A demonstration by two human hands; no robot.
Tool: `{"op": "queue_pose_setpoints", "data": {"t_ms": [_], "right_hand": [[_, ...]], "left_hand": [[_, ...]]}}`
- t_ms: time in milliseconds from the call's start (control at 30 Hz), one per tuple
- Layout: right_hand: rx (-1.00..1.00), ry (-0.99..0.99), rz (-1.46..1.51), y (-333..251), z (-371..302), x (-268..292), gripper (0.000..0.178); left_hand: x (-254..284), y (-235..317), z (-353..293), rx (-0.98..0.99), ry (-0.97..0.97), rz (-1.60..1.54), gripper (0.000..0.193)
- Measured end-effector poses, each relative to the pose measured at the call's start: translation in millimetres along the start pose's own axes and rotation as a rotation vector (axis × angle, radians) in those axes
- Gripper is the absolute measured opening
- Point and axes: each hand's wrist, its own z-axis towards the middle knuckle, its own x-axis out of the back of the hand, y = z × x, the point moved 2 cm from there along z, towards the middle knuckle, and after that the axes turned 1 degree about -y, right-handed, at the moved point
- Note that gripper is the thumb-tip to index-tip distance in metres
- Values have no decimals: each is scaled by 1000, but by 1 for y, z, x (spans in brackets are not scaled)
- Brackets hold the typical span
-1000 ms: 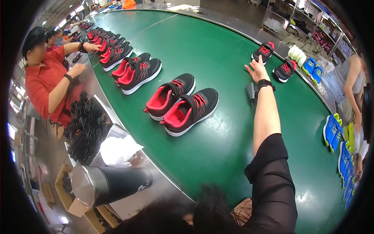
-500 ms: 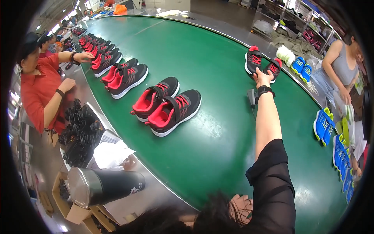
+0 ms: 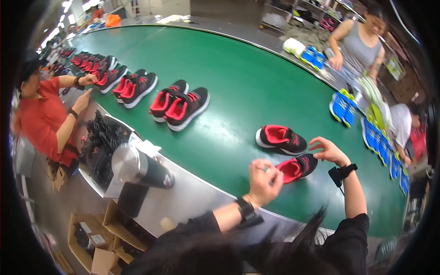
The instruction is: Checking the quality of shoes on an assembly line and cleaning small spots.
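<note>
Nearer sneaker [image 3: 304, 166] | left hand [image 3: 265, 182] curled, heel-side | right hand [image 3: 330, 151] arched, toe-side

Shoe factory floor: long green worktable [image 3: 238, 91] bears rows of matching sneakers [image 3: 187, 109]; co-workers [image 3: 46, 117] line its edges.

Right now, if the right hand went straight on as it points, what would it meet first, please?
The right hand would probably meet the toe of the farther black and red shoe, though depth is unclear and the nearer shoe lies close.
</note>
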Motion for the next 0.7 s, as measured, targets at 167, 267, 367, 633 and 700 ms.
{"op": "queue_pose_setpoints", "data": {"t_ms": [167, 267, 367, 633, 700], "right_hand": [[368, 401, -279, -27, -75, -49, 49], [690, 375, -687, -68, -77, -96, 55], [765, 515, -1011, -64, -41, -133, 58], [777, 503, -866, -88, -68, -147, 21], [851, 424, -776, -92, -105, -162, 30]], "left_hand": [[4, 0, -2, 6, 107, 113, 12], [9, 17, -9, 89, 157, 150, 13], [31, 70, -26, 18, 26, 6, 12], [171, 118, -103, 279, -138, 192, 8], [177, 114, -112, 373, -163, 301, 11]]}}
